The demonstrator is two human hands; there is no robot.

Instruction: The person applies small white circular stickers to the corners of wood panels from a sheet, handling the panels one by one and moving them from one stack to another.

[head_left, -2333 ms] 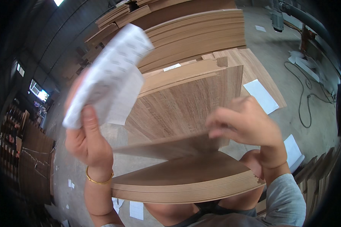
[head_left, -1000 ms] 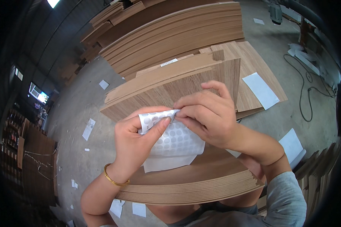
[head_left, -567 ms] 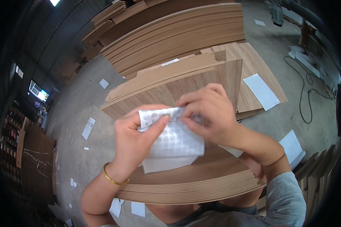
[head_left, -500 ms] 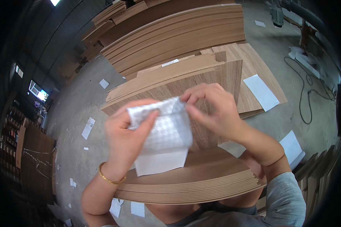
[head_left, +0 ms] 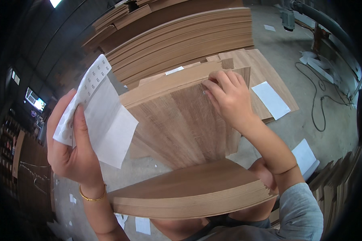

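My left hand (head_left: 74, 140) holds up a folded sheet of stickers (head_left: 106, 124) at the left, thumb in front and fingers behind. Rows of small printed marks cover its upper strip, and its blank white part hangs down to the right. At the top edge of an upright wood-grain panel (head_left: 181, 120), my right hand (head_left: 229, 94) is closed in a pinch. A tiny pale bit, seemingly a sticker, shows at its fingertips. Across my lap lies a stack of thin brown boards (head_left: 189, 197), below both hands.
Behind the upright panel stands a tall stack of long boards (head_left: 181, 44). A white paper sheet (head_left: 270, 100) rests on lighter panels at the right. A cable (head_left: 315, 108) coils on the floor near a machine. More boards (head_left: 338, 180) stand at the lower right; paper scraps (head_left: 142, 225) litter the floor.
My hands have parted. The left has swung left and raised the sticker sheet; the right has left the sheet and come to the upright panel's top edge.
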